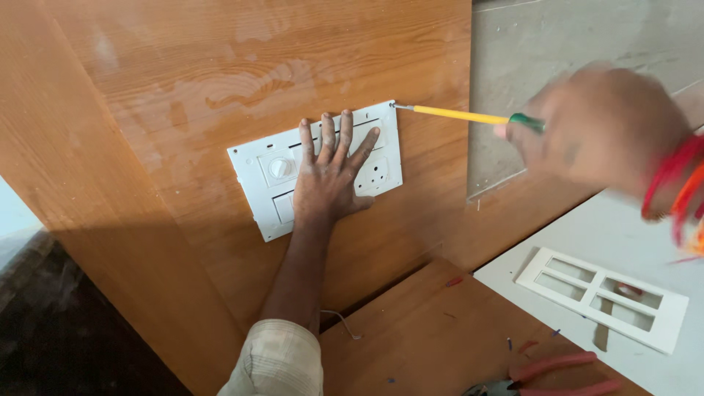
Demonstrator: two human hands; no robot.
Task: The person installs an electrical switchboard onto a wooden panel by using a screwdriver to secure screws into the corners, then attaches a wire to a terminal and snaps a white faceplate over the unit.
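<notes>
Head view | left hand (326, 176) lying spread and flat, pinning white plastic switch plate (315, 169) against glossy wood-grain panel (183, 88) | right hand (605, 136), blurred, gripping yellow-shafted screwdriver (458, 114), tip sitting at plate's top right corner | judgement: keeping shaft square to screw is preventing slips | white frame (605, 297) lying lower right.

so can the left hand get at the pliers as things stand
Probably not without letting go: the left hand is spread flat on the switch plate on the wood panel, and the pliers lie apart, low on the right, uncovered.
</notes>
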